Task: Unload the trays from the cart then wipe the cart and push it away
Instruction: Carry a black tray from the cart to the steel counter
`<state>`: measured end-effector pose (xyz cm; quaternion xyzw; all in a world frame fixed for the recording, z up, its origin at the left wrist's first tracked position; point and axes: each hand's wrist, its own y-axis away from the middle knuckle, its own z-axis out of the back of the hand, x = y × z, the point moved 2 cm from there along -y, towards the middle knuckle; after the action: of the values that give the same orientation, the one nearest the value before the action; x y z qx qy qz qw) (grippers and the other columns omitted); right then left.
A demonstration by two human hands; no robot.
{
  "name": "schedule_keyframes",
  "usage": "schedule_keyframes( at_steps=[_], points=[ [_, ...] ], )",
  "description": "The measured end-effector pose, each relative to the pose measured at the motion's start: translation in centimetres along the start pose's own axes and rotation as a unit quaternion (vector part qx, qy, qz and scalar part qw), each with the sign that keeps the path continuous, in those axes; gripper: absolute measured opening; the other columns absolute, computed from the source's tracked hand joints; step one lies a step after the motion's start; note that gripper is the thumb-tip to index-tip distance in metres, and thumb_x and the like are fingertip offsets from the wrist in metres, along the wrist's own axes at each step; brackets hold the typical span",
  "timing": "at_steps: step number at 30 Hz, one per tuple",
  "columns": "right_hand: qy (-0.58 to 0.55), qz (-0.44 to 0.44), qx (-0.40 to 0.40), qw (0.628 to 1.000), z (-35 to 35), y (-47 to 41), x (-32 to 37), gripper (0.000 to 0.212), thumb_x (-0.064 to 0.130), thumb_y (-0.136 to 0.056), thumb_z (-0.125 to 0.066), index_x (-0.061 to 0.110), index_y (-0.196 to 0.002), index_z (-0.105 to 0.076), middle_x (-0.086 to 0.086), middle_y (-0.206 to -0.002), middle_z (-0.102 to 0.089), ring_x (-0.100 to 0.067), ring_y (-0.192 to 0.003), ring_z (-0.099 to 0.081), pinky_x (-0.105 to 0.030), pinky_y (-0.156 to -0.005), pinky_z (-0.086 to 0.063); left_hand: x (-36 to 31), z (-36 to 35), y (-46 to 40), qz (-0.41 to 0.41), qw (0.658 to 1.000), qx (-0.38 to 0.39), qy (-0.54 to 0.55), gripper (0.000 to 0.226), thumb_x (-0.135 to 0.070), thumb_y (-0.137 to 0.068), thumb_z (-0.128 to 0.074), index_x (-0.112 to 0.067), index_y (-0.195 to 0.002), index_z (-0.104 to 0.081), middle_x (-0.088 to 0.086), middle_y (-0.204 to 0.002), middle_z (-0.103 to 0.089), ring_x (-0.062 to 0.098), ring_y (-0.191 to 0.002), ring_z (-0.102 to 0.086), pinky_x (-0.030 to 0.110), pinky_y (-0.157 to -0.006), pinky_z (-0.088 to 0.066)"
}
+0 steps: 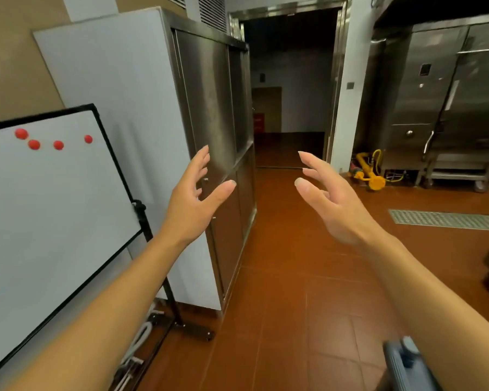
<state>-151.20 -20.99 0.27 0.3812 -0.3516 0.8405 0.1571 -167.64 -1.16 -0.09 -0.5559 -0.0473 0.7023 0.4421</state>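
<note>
A person's left hand (194,198) and right hand (329,198) are raised side by side in a commercial kitchen, palms turned toward each other, fingers spread and loosely bent, holding nothing. Both hang in the air just right of a tall steel cabinet (209,108). A whiteboard (48,198) with red magnets (34,144) leans to the cabinet's left; a dark doorway (290,88) opens beyond it, above red floor tiles (294,306). Neither cart nor trays can be seen in this view.
</note>
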Motion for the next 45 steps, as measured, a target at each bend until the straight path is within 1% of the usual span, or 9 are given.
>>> schedule_keyframes(
  at_steps=[8, 13, 16, 20, 28, 33, 35, 40, 45],
  points=[
    [0.001, -0.033, 0.002, 0.999, -1.7, -9.3, -9.4, 0.081, 0.082, -0.081, -0.043, 0.051, -0.154, -0.028, 0.019, -0.162, -0.032, -0.003, -0.144, -0.037, -0.046, -0.116, -0.041, 7.9, -7.1, -10.4, -0.006, 0.999, 0.042, 0.007, 0.082, -0.068, -0.082, -0.059, -0.048, -0.155, -0.027, -0.019, -0.161, -0.034, 0.007, -0.147, -0.036, 0.047, -0.119, -0.038],
    [0.026, -0.045, -0.026, 0.998, -0.8, -17.7, -13.5, 0.081, 0.083, -0.081, -0.043, 0.05, -0.154, -0.029, 0.017, -0.161, -0.035, -0.005, -0.143, -0.039, -0.048, -0.116, -0.041, 12.1, -12.0, -20.0, -0.023, 0.996, 0.073, 0.046, 0.084, -0.071, -0.082, -0.058, -0.047, -0.155, -0.025, -0.021, -0.162, -0.032, 0.006, -0.147, -0.035, 0.05, -0.119, -0.037],
    [0.048, -0.035, -0.052, 0.997, 0.2, -23.0, -14.7, 0.08, 0.081, -0.082, -0.043, 0.049, -0.154, -0.029, 0.016, -0.161, -0.034, -0.003, -0.143, -0.038, -0.042, -0.115, -0.04, 12.5, -14.5, -25.8, -0.047, 0.992, 0.097, 0.066, 0.088, -0.079, -0.076, -0.056, -0.051, -0.153, -0.025, -0.021, -0.162, -0.032, 0.005, -0.147, -0.035, 0.05, -0.12, -0.036],
    [0.053, -0.014, -0.093, 0.994, 2.6, -30.0, -15.7, 0.072, 0.074, -0.088, -0.045, 0.05, -0.154, -0.028, 0.019, -0.162, -0.033, 0.0, -0.143, -0.036, -0.035, -0.112, -0.038, 11.1, -17.7, -34.1, -0.086, 0.985, 0.111, 0.104, 0.089, -0.08, -0.073, -0.056, -0.052, -0.151, -0.024, -0.018, -0.163, -0.032, 0.008, -0.147, -0.036, 0.053, -0.119, -0.037],
    [0.077, 0.066, -0.179, 0.979, 10.6, -41.5, -19.5, 0.08, 0.074, -0.085, -0.042, 0.04, -0.156, -0.031, 0.018, -0.161, -0.035, 0.0, -0.143, -0.039, -0.03, -0.111, -0.041, 8.2, -27.6, -48.1, -0.184, 0.965, 0.118, 0.143, 0.089, -0.073, -0.079, -0.059, -0.044, -0.156, -0.025, -0.016, -0.162, -0.033, 0.006, -0.146, -0.036, 0.051, -0.119, -0.037],
    [0.102, 0.101, -0.205, 0.968, 18.7, -47.7, -23.0, 0.081, 0.074, -0.086, -0.045, 0.038, -0.157, -0.031, 0.017, -0.159, -0.039, 0.0, -0.143, -0.039, -0.045, -0.115, -0.042, 4.8, -35.3, -56.4, -0.244, 0.942, 0.13, 0.19, 0.088, -0.07, -0.081, -0.06, -0.043, -0.157, -0.025, -0.019, -0.161, -0.035, 0.001, -0.145, -0.037, 0.048, -0.12, -0.036],
    [0.11, 0.103, -0.225, 0.963, 22.6, -50.3, -24.2, 0.081, 0.074, -0.085, -0.045, 0.039, -0.157, -0.032, 0.017, -0.158, -0.04, -0.001, -0.143, -0.039, -0.046, -0.116, -0.042, 2.8, -38.0, -60.1, -0.269, 0.934, 0.125, 0.2, 0.087, -0.07, -0.081, -0.06, -0.043, -0.157, -0.025, -0.019, -0.16, -0.036, 0.0, -0.144, -0.037, 0.046, -0.12, -0.036],
    [0.136, 0.119, -0.269, 0.946, 31.3, -53.6, -26.2, 0.075, 0.07, -0.089, -0.045, 0.04, -0.156, -0.033, 0.017, -0.155, -0.043, 0.006, -0.137, -0.043, -0.027, -0.108, -0.044, -1.3, -44.8, -66.5, -0.293, 0.901, 0.122, 0.294, 0.096, -0.076, -0.079, -0.061, -0.034, -0.158, -0.028, -0.012, -0.16, -0.04, 0.005, -0.144, -0.042, 0.033, -0.116, -0.039],
    [0.188, 0.096, -0.314, 0.926, 38.6, -53.7, -30.2, 0.071, 0.068, -0.092, -0.045, 0.039, -0.156, -0.034, 0.021, -0.153, -0.045, 0.006, -0.136, -0.046, -0.04, -0.111, -0.046, -5.1, -54.9, -69.7, -0.319, 0.872, 0.165, 0.332, 0.094, -0.075, -0.08, -0.06, -0.034, -0.159, -0.028, -0.011, -0.162, -0.037, 0.007, -0.146, -0.039, 0.032, -0.115, -0.037]
  ],
)
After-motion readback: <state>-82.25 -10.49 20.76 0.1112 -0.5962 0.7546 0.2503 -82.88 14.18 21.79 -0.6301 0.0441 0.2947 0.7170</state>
